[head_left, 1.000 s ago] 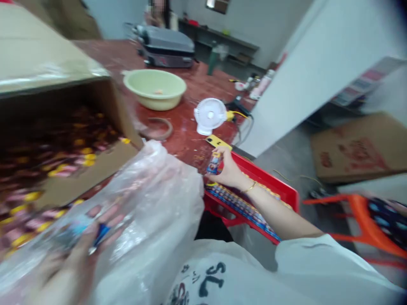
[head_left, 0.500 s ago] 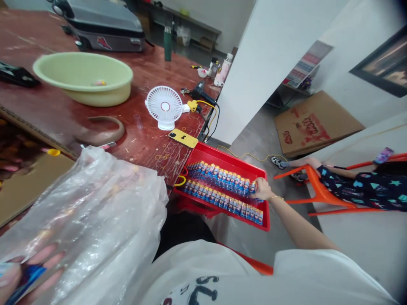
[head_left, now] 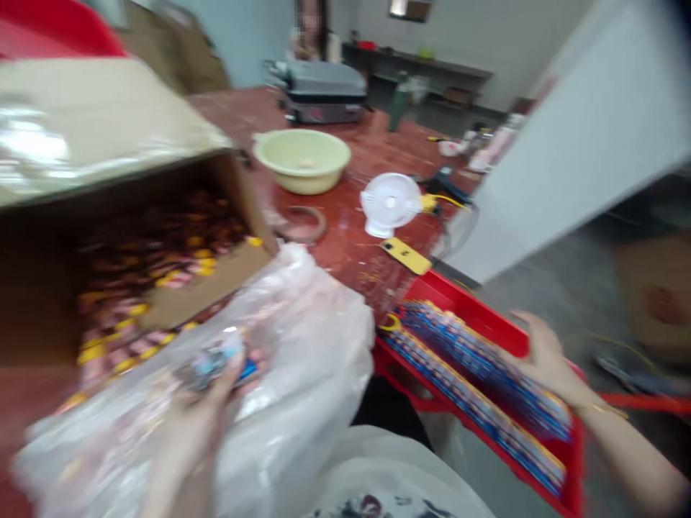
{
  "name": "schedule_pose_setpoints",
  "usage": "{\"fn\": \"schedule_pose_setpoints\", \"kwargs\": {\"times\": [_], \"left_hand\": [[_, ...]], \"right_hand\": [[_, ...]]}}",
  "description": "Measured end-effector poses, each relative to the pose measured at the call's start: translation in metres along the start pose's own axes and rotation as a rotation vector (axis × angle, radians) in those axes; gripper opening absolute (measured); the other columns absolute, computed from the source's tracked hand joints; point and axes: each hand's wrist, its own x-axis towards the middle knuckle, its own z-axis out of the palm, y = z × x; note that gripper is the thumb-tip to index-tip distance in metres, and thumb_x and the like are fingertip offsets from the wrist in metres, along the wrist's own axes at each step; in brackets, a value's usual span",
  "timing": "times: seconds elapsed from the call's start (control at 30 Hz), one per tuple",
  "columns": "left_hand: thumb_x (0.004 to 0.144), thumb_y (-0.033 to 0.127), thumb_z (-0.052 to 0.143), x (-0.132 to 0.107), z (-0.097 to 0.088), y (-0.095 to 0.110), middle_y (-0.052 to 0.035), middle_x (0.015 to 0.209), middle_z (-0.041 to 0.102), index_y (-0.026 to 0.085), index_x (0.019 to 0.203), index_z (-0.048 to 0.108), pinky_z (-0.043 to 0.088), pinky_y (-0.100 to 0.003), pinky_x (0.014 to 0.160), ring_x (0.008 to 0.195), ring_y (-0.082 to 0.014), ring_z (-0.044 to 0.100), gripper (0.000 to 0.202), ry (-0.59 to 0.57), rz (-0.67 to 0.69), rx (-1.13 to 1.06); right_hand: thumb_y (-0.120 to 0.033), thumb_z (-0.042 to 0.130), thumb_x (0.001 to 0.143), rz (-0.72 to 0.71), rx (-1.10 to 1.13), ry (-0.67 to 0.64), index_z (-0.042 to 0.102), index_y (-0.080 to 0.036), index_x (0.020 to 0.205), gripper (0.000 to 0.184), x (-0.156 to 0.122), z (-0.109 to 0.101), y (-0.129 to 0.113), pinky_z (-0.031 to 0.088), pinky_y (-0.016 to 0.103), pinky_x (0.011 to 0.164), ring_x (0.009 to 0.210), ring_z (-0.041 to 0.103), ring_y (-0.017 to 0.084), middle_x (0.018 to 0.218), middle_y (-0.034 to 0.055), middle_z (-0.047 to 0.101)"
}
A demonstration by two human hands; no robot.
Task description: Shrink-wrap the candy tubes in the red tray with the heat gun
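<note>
Small packet (head_left: 219, 360): a blurred blue and silvery item, lying against the top of the clear plastic bag, near the open mouth of the cardboard box
Left hand (head_left: 202, 414): reaches up from below; thumb and fingers are closed around the small packet, with the bag film under it
Plastic bag (head_left: 302, 360): large, clear and crumpled, spread over the near edge of the table between the cardboard box and the red tray
Right hand (head_left: 543, 356): fingers spread and loose, holding nothing; it rests over the far right part of the red tray, on or just above the rows there; contact cannot be told through the blur
Red tray (head_left: 475, 309): shallow, just beside the table's corner, filled with rows of small blue and yellow packs (head_left: 475, 370) laid side by side
Cardboard box (head_left: 108, 165): on its side on the table, flap up, with many yellow and pink pieces inside
Table (head_left: 345, 244): dark red top, scratched
Yellow phone (head_left: 406, 255): flat near the table edge, just beyond the tray
White fan (head_left: 389, 203): small, standing behind the phone
Pale green basin (head_left: 302, 160): farther back on the table
Grey case (head_left: 324, 90): at the far end, a person seated behind it
</note>
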Motion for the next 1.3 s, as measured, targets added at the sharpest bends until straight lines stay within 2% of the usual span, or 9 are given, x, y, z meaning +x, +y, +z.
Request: {"fn": "schedule_pose_setpoints", "kwargs": {"times": [0.07,0.17,0.33,0.4,0.5,0.67,0.83,1.07,1.3], "left_hand": [[0.055,0.053,0.088,-0.007,-0.004,0.004,-0.0079,0.087,0.077,0.014,0.092,0.071,0.061,-0.029,0.065,0.075,-0.0232,0.073,0.057,-0.035,-0.002,-0.078],[0.061,0.055,0.084,-0.01,-0.024,0.004,-0.0117,0.09,0.077,0.013,0.089,0.073,0.06,-0.03,0.068,0.082,-0.0254,0.074,0.052,-0.044,-0.012,-0.104],[0.068,0.053,0.08,-0.026,-0.056,-0.003,-0.0131,0.096,0.076,0.013,0.091,0.075,0.059,-0.027,0.065,0.09,-0.0258,0.072,0.046,-0.004,-0.01,-0.163],[0.069,0.052,0.079,-0.032,-0.061,-0.006,-0.0134,0.097,0.076,0.013,0.091,0.074,0.059,-0.028,0.065,0.089,-0.0256,0.072,0.045,0.004,-0.014,-0.198],[0.068,0.052,0.08,-0.037,-0.064,-0.008,-0.0128,0.096,0.076,0.013,0.094,0.072,0.06,-0.029,0.063,0.085,-0.0247,0.072,0.048,0.052,-0.023,-0.255],[0.065,0.056,0.08,-0.033,-0.067,-0.011,-0.0122,0.091,0.076,0.013,0.1,0.07,0.059,-0.028,0.062,0.08,-0.0235,0.073,0.056,0.106,-0.039,-0.281],[0.069,0.049,0.08,-0.029,-0.066,-0.01,-0.0118,0.099,0.075,0.014,0.096,0.073,0.058,-0.025,0.065,0.09,-0.0223,0.071,0.045,0.034,-0.006,-0.238],[0.062,0.04,0.085,-0.024,-0.054,-0.004,-0.0045,0.07,0.07,0.015,0.075,0.072,0.053,-0.025,0.06,0.068,-0.0155,0.066,0.031,-0.004,0.001,-0.253],[0.059,0.034,0.086,-0.018,-0.044,-0.004,0.0003,0.062,0.062,0.016,0.065,0.066,0.046,-0.025,0.06,0.06,-0.0126,0.056,0.027,-0.012,0.152,-0.141]], "right_hand": [[-0.042,0.061,0.083,-0.274,0.156,0.171,0.045,-0.025,0.132,0.054,0.048,0.011,-0.063,0.039,0.053,0.102,0.121,0.051,0.037,0.129,0.0222,0.054],[-0.032,0.065,0.084,-0.586,0.462,0.128,0.055,-0.029,0.113,0.031,0.106,0.035,-0.201,0.045,0.053,0.097,0.113,0.058,0.031,0.119,0.0125,0.06],[-0.024,0.056,0.088,-0.85,0.808,-0.373,0.058,-0.024,0.1,0.012,0.141,0.097,-0.445,0.048,0.044,0.098,0.105,0.06,0.023,0.106,0.0067,0.065],[-0.016,0.053,0.087,-0.892,0.787,-0.496,0.059,-0.023,0.094,0.011,0.145,0.127,-0.513,0.051,0.036,0.092,0.098,0.063,0.019,0.099,0.0047,0.067],[-0.01,0.07,0.071,-0.96,0.727,-0.715,0.062,-0.024,0.077,0.017,0.146,0.164,-0.569,0.052,0.031,0.083,0.083,0.064,0.017,0.081,0.0015,0.069],[-0.011,0.074,0.064,-0.942,0.742,-0.949,0.062,-0.023,0.07,0.018,0.15,0.179,-0.572,0.053,0.035,0.076,0.071,0.063,0.018,0.07,0.0014,0.067],[-0.034,0.064,0.083,-0.814,0.962,-1.008,0.062,-0.019,0.104,0.026,0.159,0.134,-0.525,0.054,0.036,0.078,0.077,0.064,0.017,0.085,0.0047,0.069],[-0.034,0.073,0.081,-0.653,1.441,-0.945,0.047,-0.025,0.106,0.038,0.143,0.053,-0.478,0.052,0.027,0.071,0.082,0.061,0.011,0.096,-0.0001,0.06],[-0.025,0.067,0.087,-1.029,1.247,-0.578,0.054,-0.024,0.101,0.019,0.136,0.01,-0.469,0.05,0.033,0.074,0.087,0.059,0.016,0.102,0.0047,0.061]]}}
